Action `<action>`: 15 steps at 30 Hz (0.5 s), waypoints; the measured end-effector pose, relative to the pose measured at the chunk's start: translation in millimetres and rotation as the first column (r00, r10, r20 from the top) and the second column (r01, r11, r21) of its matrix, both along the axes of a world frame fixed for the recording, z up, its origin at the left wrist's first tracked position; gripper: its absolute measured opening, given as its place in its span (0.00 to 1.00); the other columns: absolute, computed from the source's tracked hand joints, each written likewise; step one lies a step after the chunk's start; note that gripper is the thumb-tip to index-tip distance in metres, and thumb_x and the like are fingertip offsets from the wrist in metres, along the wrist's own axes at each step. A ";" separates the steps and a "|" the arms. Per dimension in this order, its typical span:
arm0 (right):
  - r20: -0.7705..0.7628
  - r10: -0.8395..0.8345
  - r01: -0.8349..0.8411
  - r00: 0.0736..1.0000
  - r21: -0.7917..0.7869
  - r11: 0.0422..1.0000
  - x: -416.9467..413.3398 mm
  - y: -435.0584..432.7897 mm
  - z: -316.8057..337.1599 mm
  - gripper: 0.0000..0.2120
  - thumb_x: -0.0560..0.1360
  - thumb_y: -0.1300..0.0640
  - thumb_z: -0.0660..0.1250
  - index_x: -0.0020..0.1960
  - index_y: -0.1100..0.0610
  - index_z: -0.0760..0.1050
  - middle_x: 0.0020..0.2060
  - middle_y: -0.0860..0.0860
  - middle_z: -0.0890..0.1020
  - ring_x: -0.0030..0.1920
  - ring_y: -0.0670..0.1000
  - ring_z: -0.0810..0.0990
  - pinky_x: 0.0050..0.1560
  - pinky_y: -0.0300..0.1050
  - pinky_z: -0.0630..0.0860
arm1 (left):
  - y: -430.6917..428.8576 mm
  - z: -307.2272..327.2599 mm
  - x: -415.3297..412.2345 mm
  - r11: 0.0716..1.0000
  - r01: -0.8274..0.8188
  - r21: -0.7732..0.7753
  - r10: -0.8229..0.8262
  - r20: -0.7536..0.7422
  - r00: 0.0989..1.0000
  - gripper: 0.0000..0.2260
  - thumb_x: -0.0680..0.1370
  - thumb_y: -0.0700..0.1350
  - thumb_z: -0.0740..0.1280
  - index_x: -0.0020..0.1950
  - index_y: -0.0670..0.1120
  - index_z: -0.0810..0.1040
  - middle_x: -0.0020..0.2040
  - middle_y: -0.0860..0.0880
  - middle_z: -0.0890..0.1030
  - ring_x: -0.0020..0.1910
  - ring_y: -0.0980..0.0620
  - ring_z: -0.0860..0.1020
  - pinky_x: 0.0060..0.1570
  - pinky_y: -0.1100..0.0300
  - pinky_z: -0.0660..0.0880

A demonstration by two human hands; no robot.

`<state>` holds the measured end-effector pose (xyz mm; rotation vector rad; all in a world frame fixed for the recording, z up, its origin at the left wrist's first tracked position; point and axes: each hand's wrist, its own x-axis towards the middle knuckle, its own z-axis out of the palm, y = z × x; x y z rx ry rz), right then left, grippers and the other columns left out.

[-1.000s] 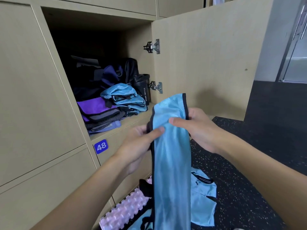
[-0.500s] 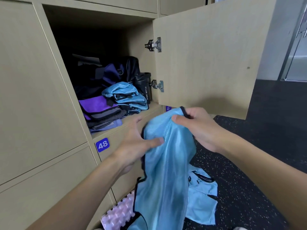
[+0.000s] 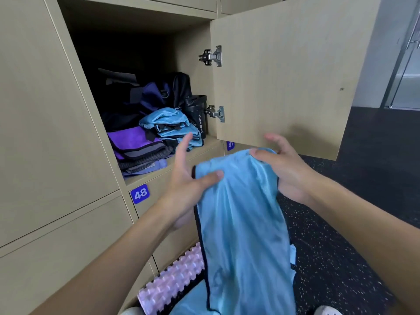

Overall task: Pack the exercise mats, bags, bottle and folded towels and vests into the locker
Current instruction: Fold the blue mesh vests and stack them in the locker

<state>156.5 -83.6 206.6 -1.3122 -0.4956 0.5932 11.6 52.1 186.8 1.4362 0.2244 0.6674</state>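
Both hands are on the light blue vest point(image 3: 238, 212), held up just in front of the open locker point(image 3: 136, 21), below its shelf edge. The left hand point(image 3: 188, 185) clamps the black-trimmed edge under its thumb, fingers point(image 3: 184, 146) straight and spread. The right hand point(image 3: 281, 169) grips the top fold, thumb over, lower fingers curled behind. Inside the locker sit folded blue vests point(image 3: 168, 123), purple towels point(image 3: 134, 142), dark bags point(image 3: 154, 94) and, by its right wall, a black bottle point(image 3: 197, 112). At the locker's foot lies a pink mat point(image 3: 172, 280).

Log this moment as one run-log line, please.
vest: hanging, unpacked; left hand: pinches it; right hand: grips it; locker: open, partly packed
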 end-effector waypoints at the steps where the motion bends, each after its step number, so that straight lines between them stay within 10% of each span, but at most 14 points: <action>1: -0.029 0.083 -0.084 0.996 -0.027 0.996 1.3 -1.5 -3.3 0.37 0.70 0.57 0.76 0.73 0.43 0.62 0.59 0.51 0.79 0.48 0.51 0.84 0.50 0.56 0.81 | 1.1 6.3 1.5 0.998 -0.054 -0.035 0.056 0.048 0.997 0.35 0.76 0.30 0.69 0.69 0.66 0.65 0.63 0.43 0.80 0.53 0.47 0.83 0.52 0.50 0.81; 5: 0.033 0.332 -0.324 0.943 -0.148 0.934 -8.6 1.9 -11.3 0.44 0.68 0.67 0.75 0.73 0.37 0.60 0.63 0.53 0.78 0.57 0.56 0.82 0.59 0.62 0.77 | 6.9 12.0 0.4 0.982 -0.176 -0.075 0.182 0.086 0.979 0.23 0.78 0.35 0.69 0.65 0.57 0.70 0.58 0.41 0.82 0.48 0.48 0.83 0.49 0.52 0.82; 10: 0.117 0.174 -0.175 0.978 0.002 0.984 -11.7 11.2 -10.1 0.30 0.76 0.69 0.67 0.68 0.41 0.69 0.60 0.61 0.77 0.54 0.58 0.83 0.54 0.54 0.81 | 5.3 -12.7 -7.1 0.985 0.159 0.072 -0.139 -0.223 0.965 0.36 0.73 0.31 0.73 0.70 0.62 0.66 0.55 0.50 0.85 0.54 0.47 0.83 0.57 0.51 0.79; 15: 0.121 0.271 -0.270 0.955 -0.018 0.963 -10.7 6.1 -8.4 0.19 0.69 0.61 0.74 0.58 0.49 0.78 0.54 0.54 0.83 0.48 0.51 0.83 0.50 0.47 0.80 | 6.1 9.0 -0.7 0.992 -0.093 -0.088 0.099 0.059 0.993 0.24 0.76 0.28 0.67 0.66 0.50 0.71 0.45 0.45 0.83 0.41 0.48 0.82 0.45 0.52 0.81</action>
